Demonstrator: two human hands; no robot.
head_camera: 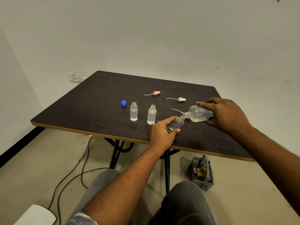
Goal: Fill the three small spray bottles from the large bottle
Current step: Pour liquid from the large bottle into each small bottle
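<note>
The left hand (162, 132) is gripping the third small bottle (176, 124). Its fingers (170, 119) are curling over the top side and the thumb is pressing underneath, near the base. The bottle is tilting, with its mouth raised toward the right, just above the table (97, 103) near the front edge.

The right hand (225, 114) is wrapping its fingers round the large bottle (198, 113) from above. The bottle is lying almost on its side with a pool of clear liquid in its lower half. Its neck is meeting the small bottle's mouth.

I cannot make out any stream between the two mouths or the level in the held bottle, because the left hand is covering most of it. The right palm is hiding the large bottle's base. A thin dip tube (177, 110) is poking out behind the necks, and the bottles are blocking most of its spray head.

The two other small bottles (134, 112) (152, 114) are standing upright and uncapped to the left, slightly apart, each holding cloudy liquid. A blue cap (123, 103) is sitting just beside the left one. A pink spray head (156, 93) and a white spray head (181, 99) are lying farther back, well apart.

The left wrist is crossing the table's front edge, and the right forearm is crossing the same edge farther right. Bare dark tabletop is stretching left of the cap and behind the spray heads. Under the table, a dark basket (202, 173) is sitting on the floor and cables (73, 172) are trailing to the left.
</note>
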